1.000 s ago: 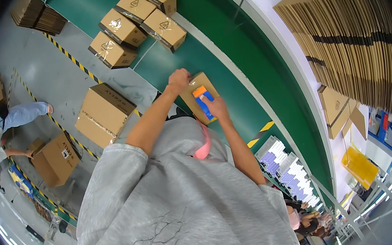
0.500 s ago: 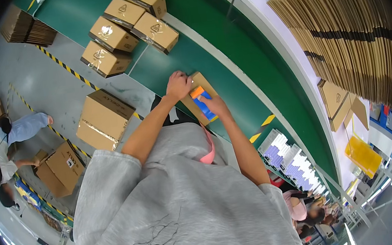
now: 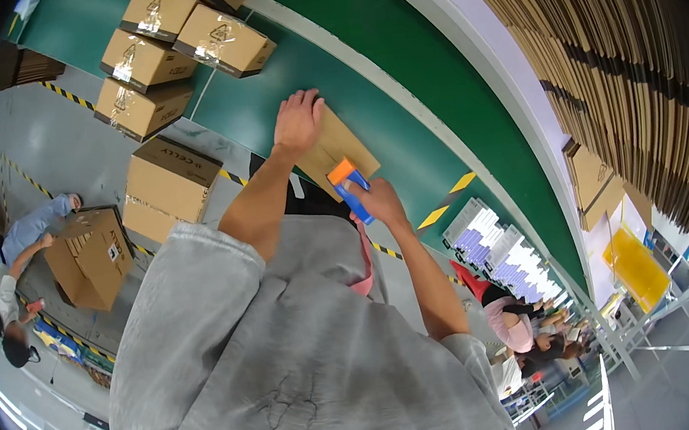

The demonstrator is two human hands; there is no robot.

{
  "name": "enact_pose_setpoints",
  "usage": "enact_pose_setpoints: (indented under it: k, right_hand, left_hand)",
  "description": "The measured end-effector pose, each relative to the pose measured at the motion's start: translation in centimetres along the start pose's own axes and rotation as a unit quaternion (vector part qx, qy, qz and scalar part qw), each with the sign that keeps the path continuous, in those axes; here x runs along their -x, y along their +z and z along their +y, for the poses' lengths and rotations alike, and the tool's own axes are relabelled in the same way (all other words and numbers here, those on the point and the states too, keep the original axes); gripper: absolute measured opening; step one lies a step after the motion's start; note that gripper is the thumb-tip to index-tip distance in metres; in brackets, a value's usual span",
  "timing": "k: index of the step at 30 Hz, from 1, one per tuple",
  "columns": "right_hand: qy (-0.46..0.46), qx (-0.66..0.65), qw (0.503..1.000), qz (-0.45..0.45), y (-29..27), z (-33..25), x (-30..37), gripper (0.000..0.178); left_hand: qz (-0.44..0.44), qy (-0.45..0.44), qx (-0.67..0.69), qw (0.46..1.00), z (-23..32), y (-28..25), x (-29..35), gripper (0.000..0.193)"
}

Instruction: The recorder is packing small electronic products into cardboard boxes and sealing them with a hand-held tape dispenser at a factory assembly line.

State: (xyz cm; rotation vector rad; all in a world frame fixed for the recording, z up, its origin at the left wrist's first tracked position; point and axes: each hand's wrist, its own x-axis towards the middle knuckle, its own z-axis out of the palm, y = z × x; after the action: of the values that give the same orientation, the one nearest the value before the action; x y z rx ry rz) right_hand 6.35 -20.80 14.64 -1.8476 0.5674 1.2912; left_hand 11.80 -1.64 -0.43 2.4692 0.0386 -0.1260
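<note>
A brown cardboard box [image 3: 349, 142] lies on the green worktable in front of me. My left hand [image 3: 299, 122] rests on its far left end with the fingers stretched out. In my right hand [image 3: 381, 200] is a tape dispenser [image 3: 351, 187] with a blue body and an orange front, the fingers closed around it. The dispenser's orange end is at the box's near right edge; I cannot tell whether it touches the cardboard.
Several closed, taped boxes [image 3: 222, 43] stand at the far left. A larger carton [image 3: 168, 189] is beside the table. Stacked flat cardboard [image 3: 599, 46] rises at the right, and white-and-purple packages [image 3: 500, 252] lie nearer. A person [image 3: 9, 286] works by an open carton [image 3: 92, 259].
The dispenser has moved toward the near end of the box, uncovering more of its top. My left hand's fingers have stretched out more. The whole view has shifted a little.
</note>
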Motion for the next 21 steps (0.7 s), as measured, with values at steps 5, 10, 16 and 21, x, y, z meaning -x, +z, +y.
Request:
enact_pose_setpoints:
  k: [5,10,16,21]
  right_hand:
    - [0.008,0.054,0.998,-0.032,-2.0,3.9,1.1,0.053]
    - [0.054,0.037,0.998,-0.005,-3.3,9.5,2.9,0.056]
    - [0.096,0.146,0.983,0.056,-3.0,13.7,0.6,0.066]
    - [0.113,0.167,0.976,0.082,-0.5,13.0,-4.7,0.068]
  left_hand:
    - [0.000,-0.039,0.001,0.999,-0.2,0.2,0.1,0.033]
    - [-0.009,-0.040,0.015,0.999,0.1,-0.2,0.1,0.033]
    - [0.002,-0.044,0.029,0.999,-0.1,0.0,0.1,0.029]
    - [-0.031,-0.029,0.013,0.999,0.1,-0.2,-0.4,0.029]
